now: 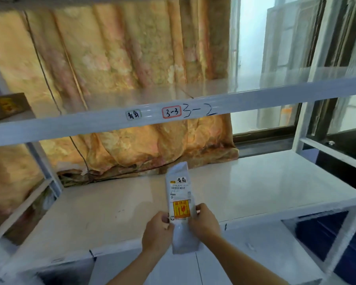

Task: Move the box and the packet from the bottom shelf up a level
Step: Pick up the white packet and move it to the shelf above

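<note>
At far left, one brown box [7,106] sits on the upper shelf [255,95], half cut off by the frame edge, the only box you can see, and apparently already on its new level. Along that shelf's front rail run one small white label [133,114], one red-bordered tag [171,112] and a handwritten "3-2", probably there to mark the bay.

At centre, you hold the single white packet [180,194] upright over the front edge of the wide white shelf [275,182] below. Your left hand [157,233] pinches its left edge near the orange sticker. Your right hand [203,222] grips the right edge opposite. Both hands are closed on it, none free. Two hands on one thin, floppy packet suggests you are keeping it flat and readable, label facing you, while you lift it. It rests on no surface that can be made out; its lower end hangs in front of the shelf lip.

Behind, one orange floral curtain [111,58] hangs across the back of the rack. At right, a window [253,48] gives daylight, and something dark blue [321,239] sits on the lowest level; what it is cannot be told.
</note>
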Tool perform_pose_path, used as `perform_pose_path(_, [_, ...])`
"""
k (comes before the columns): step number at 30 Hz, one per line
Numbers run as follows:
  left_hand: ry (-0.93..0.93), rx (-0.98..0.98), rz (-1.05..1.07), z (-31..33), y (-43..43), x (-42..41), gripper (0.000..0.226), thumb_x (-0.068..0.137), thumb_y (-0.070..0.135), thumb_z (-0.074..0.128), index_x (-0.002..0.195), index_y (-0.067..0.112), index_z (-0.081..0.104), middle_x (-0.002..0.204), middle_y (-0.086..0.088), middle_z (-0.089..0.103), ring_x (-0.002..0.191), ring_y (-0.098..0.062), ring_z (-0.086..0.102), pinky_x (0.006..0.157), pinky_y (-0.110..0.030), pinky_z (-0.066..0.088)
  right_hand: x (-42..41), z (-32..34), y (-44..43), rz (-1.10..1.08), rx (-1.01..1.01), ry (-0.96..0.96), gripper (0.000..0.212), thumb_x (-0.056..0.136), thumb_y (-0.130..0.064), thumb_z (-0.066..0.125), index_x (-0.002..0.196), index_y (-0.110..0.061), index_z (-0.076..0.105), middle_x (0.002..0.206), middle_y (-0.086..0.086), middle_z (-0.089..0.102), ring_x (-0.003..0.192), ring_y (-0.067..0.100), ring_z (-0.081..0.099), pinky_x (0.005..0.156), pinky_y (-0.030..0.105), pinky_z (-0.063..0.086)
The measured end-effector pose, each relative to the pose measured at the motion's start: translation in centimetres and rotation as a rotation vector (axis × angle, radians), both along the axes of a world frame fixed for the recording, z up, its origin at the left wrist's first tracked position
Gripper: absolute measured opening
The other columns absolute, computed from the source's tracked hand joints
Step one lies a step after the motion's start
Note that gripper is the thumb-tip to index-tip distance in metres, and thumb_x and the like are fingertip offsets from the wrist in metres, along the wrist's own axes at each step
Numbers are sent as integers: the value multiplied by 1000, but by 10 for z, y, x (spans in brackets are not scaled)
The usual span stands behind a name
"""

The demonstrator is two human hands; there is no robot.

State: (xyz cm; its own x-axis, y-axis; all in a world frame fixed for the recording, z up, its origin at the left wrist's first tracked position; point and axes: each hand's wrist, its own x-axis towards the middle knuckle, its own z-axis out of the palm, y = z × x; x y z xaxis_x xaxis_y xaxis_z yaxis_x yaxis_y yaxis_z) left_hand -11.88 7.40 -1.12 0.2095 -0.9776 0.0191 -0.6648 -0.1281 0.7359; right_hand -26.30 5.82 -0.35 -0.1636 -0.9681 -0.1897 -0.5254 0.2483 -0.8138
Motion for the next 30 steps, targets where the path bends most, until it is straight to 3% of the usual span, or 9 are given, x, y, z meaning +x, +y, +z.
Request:
perform_pose_path(3, [26,-84,29,34,51,-18,22,86,13,66,93,32,59,95,11,67,71,0,61,61,-22,48,-25,33,43,49,-63,-82,32,85,-36,65,108,-17,54,100,1,69,82,18,66,63,29,47])
perform_pose_path(6, [37,-173,41,67,86,-31,21,87,10,67,93,29,60,98,11,67,67,-7,68,59,-24,52,-51,69,77,90,-139,-126,25,81,-26,73,95,-19,53,87,-3,66,69,10,61,59,30,51])
perform_pose_path(8, [39,-218,39,87,103,-40,19,87,10,68,95,26,62,94,14,65,66,-11,69,62,-29,54,-64,89,91,95,-191,-126,22,79,-21,74,88,-21,53,89,-1,68,76,19,66,74,44,58])
perform_pose_path(10, [52,-277,20,107,117,-50,18,87,11,68,94,27,61,89,19,62,64,-10,68,65,-33,55,-75,111,103,90,-239,-117,21,79,-20,74,88,-21,55,89,-2,67,80,20,66,81,47,58])
perform_pose_path(16, [78,-406,-2,148,134,-59,18,86,16,70,96,28,60,94,15,63,61,-4,61,66,-34,54,-86,162,122,85,-350,-120,20,79,-19,74,94,-19,61,91,-4,69,86,19,67,84,48,57])
perform_pose_path(21, [86,-447,-9,162,142,-55,19,85,13,69,92,27,60,92,14,64,62,-8,63,61,-30,51,-82,181,132,105,-375,-115,19,79,-18,75,91,-18,60,89,-4,70,84,16,67,84,45,59])
perform_pose_path(30, [161,-528,-31,182,136,-41,22,87,10,67,103,24,64,96,6,71,82,-12,68,68,-23,52,-67,201,129,107,-434,-149,19,81,-21,72,88,-24,55,93,-5,69,88,17,68,83,48,59])
